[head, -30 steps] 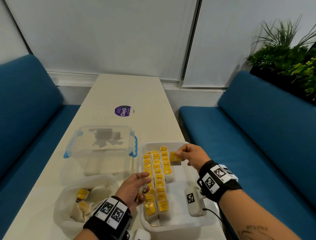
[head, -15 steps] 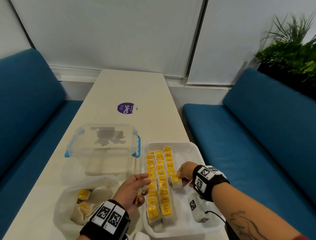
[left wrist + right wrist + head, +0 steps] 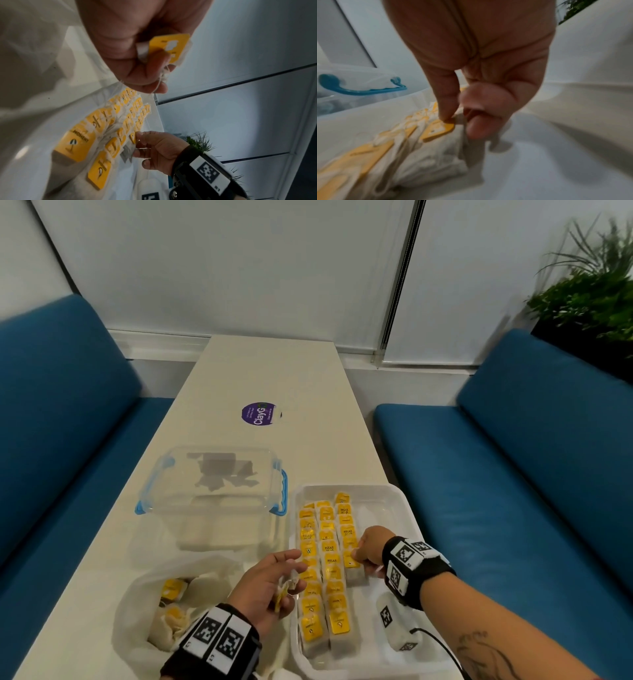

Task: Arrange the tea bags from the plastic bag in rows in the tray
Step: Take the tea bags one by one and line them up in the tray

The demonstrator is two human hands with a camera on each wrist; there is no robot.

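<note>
A white tray (image 3: 404, 498) at the near right holds three rows of tea bags (image 3: 327, 563) with yellow tags. My right hand (image 3: 368, 551) is low in the tray and pinches the yellow-tagged tea bag (image 3: 440, 128) at the near end of the right row (image 3: 352, 561). My left hand (image 3: 270, 587) hovers at the tray's left edge and grips one tea bag (image 3: 169, 47) with its string hanging. The plastic bag (image 3: 144, 611) lies open at the near left with a few tea bags (image 3: 173, 589) inside.
A clear lidded box with blue clips (image 3: 212, 491) stands just behind the bag, left of the tray. A small white device with a marker (image 3: 394, 621) lies in the tray's near right corner. A purple sticker (image 3: 258, 414) marks the table's middle. Blue benches (image 3: 513, 474) flank the table.
My right hand has moved from the tray's far end toward me along the right row, carrying a tea bag down to that row's near end. My left hand has stayed put with its tea bag.
</note>
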